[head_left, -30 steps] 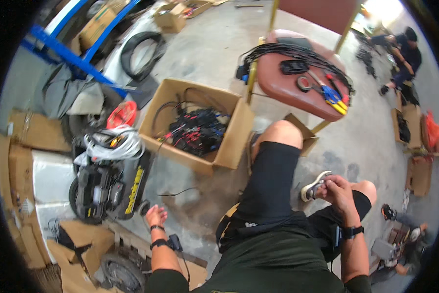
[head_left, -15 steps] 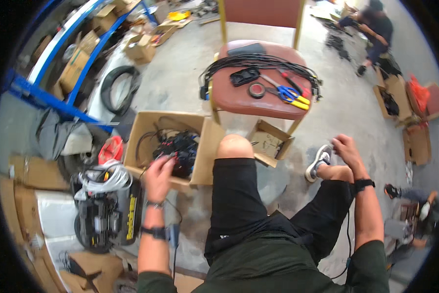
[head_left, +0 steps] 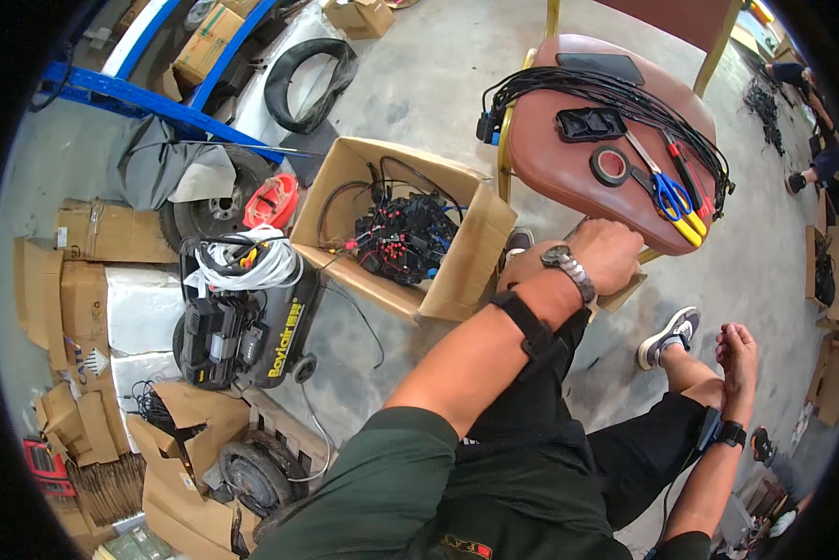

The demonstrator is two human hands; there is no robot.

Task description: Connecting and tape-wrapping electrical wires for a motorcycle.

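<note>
My left hand (head_left: 601, 257) reaches across to just below the front edge of the reddish-brown chair seat (head_left: 555, 159), back up, its fingertips hidden. My right hand (head_left: 735, 355) hangs beside my bent right leg, fingers loosely bent with nothing visible in them. On the seat are a bundle of black cables (head_left: 522, 84), a black case (head_left: 590, 123), a tape roll (head_left: 611, 166), blue-handled scissors (head_left: 671, 191) and yellow-handled pliers (head_left: 688, 227). An open cardboard box (head_left: 469, 257) of tangled black wiring (head_left: 396, 233) stands left of my left forearm.
An air compressor (head_left: 223, 336) with white hose (head_left: 251, 261), blue shelving (head_left: 176, 121), tyres (head_left: 303, 79) and cardboard (head_left: 186, 495) crowd the left side. Another person (head_left: 816, 149) is at the upper right edge, near more boxes (head_left: 821, 261).
My left arm has swung up and rightward from beside the compressor to the chair's front edge. My right hand has moved lower and outward. The view has shifted.
</note>
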